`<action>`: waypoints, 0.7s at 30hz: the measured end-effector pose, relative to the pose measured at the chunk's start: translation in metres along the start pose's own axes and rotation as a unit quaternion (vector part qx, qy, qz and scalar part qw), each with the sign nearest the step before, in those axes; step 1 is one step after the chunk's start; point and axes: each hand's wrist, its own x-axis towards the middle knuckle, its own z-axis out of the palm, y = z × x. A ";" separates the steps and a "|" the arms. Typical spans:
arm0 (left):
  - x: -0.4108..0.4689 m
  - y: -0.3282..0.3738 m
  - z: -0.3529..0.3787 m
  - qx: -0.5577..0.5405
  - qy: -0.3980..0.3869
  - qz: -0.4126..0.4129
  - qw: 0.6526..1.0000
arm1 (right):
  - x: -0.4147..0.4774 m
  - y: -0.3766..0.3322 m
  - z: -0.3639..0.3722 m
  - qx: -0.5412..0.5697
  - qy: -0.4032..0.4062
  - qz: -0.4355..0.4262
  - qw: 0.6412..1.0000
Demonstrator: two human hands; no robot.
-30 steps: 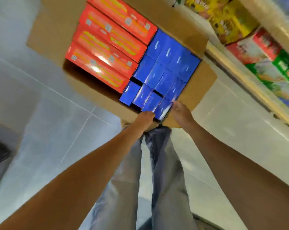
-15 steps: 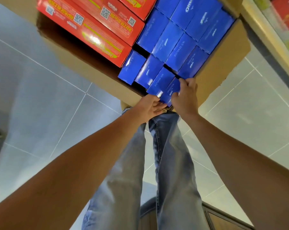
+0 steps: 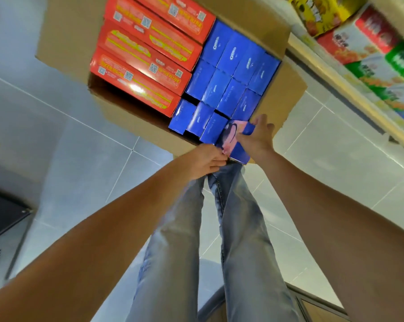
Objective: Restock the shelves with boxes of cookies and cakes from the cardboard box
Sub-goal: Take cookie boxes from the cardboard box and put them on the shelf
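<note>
Half out of the cardboard box (image 3: 66, 38): one blue box (image 3: 234, 145), tilted, pink-printed face turned up. Gripped along its far side by the right hand (image 3: 256, 139), fingers wrapped over the edge, not spread. Pinched at its near lower corner by the left hand (image 3: 205, 161), fingers curled.

Beyond both hands, packed upright in tight rows: other blue boxes (image 3: 231, 73). Further out, left of the left hand: red boxes (image 3: 145, 66), stacked on edge. Off to the right of the right hand, well apart: shelf (image 3: 349, 91), already carrying stocked goods (image 3: 368, 54).

Risks, as judged:
- Dropping. Only a corner pinch on one side and an edge grip on the other; likely to twist loose on a fast lift. Straight down onto floor tiles (image 3: 80, 159) below the hands, dented corner probable.
- Snagging. Lower end seemingly wedged between neighbour and cardboard wall; cannot tell how deep. Dragging out at an angle apt to haul up the neighbour just beyond the left hand.
- Leaning row. Gap opened close under the right hand; loosened neighbours prone to slumping into it, slowing later picks.
- Knocking shelf stock. Long swing rightward needed; careless push liable to shove goods back or off.
- Sliding the cardboard box. Support beneath it not visible; hard pull toward the body possibly enough to shift it.
</note>
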 end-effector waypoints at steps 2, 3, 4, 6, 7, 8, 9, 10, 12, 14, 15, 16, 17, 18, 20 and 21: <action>-0.014 0.029 -0.005 0.189 0.120 0.052 0.973 | -0.017 -0.005 -0.024 0.008 -0.004 -0.001 1.000; -0.027 0.047 -0.006 0.224 0.161 0.093 0.957 | -0.029 -0.008 -0.040 0.010 -0.006 -0.012 1.000; -0.040 0.065 -0.005 0.249 0.171 0.131 0.944 | -0.040 -0.013 -0.058 0.014 -0.008 -0.025 1.000; -0.074 0.099 0.005 0.309 0.142 0.176 0.924 | -0.060 -0.024 -0.095 0.027 -0.015 -0.047 0.998; -0.091 0.115 0.013 0.332 0.120 0.191 0.916 | -0.071 -0.031 -0.114 0.038 -0.021 -0.058 0.997; -0.110 0.128 0.023 0.357 0.104 0.206 0.905 | -0.082 -0.038 -0.133 0.051 -0.029 -0.064 0.996; -0.133 0.139 0.035 0.380 0.088 0.216 0.895 | -0.094 -0.049 -0.150 0.064 -0.040 -0.070 0.995; -0.149 0.145 0.044 0.404 0.076 0.227 0.883 | -0.103 -0.058 -0.163 0.082 -0.051 -0.075 0.992; -0.190 0.161 0.067 0.459 0.048 0.250 0.851 | -0.130 -0.082 -0.198 0.115 -0.068 -0.106 0.985; -0.228 0.174 0.085 0.483 0.025 0.261 0.836 | -0.156 -0.109 -0.231 0.126 -0.091 -0.135 0.979; -0.247 0.180 0.091 0.498 0.015 0.271 0.824 | -0.168 -0.120 -0.247 0.129 -0.107 -0.152 0.974; -0.277 0.191 0.103 0.515 0.017 0.296 0.804 | -0.188 -0.135 -0.272 0.138 -0.111 -0.178 0.968; -0.300 0.199 0.109 0.523 0.020 0.319 0.790 | -0.205 -0.147 -0.291 0.145 -0.108 -0.199 0.963; -0.330 0.208 0.117 0.525 0.025 0.339 0.780 | -0.226 -0.158 -0.313 0.156 -0.092 -0.221 0.958; -0.382 0.223 0.132 0.526 0.026 0.373 0.764 | -0.259 -0.177 -0.350 0.181 -0.055 -0.256 0.948; -0.409 0.230 0.141 0.525 0.028 0.397 0.753 | -0.279 -0.187 -0.369 0.199 -0.036 -0.272 0.941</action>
